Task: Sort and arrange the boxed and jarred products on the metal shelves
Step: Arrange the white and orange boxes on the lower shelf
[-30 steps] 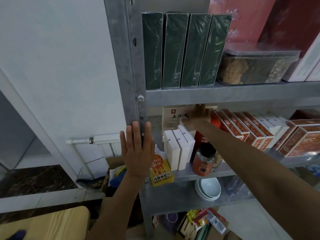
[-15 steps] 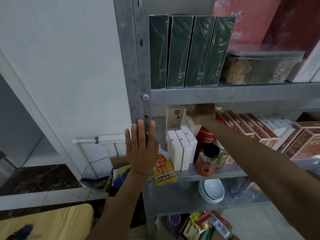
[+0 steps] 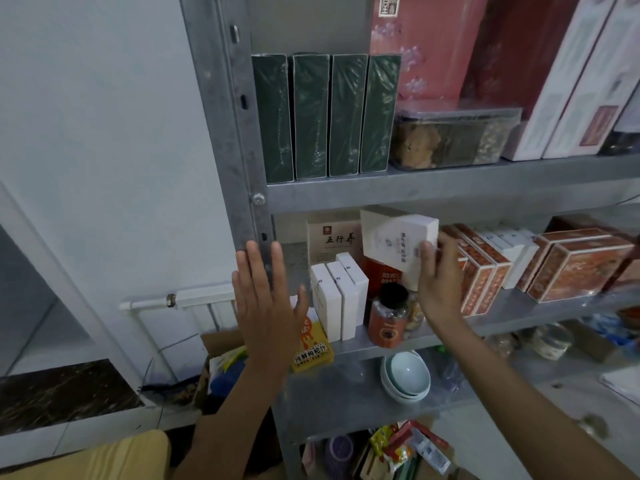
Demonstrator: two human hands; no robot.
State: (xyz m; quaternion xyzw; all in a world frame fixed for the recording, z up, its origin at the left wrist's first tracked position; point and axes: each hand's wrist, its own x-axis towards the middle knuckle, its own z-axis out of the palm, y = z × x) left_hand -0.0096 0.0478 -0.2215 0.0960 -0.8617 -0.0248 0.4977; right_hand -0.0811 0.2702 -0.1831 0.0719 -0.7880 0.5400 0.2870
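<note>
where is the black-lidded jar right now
Head view, centre: the black-lidded jar stands near the front of the middle shelf, just right of three white boxes.

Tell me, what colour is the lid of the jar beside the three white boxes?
Black; the lid tops an orange-labelled jar. The head view shows it.

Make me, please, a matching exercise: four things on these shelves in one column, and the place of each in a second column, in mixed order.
1. green boxes
2. flat white box
3. bowls
4. black-lidded jar

a. stacked on the lower shelf
b. gripped by the right hand
c. upright in a row on the upper shelf
d. at the front of the middle shelf

Pairs: 1-c, 2-b, 3-a, 4-d.
</note>
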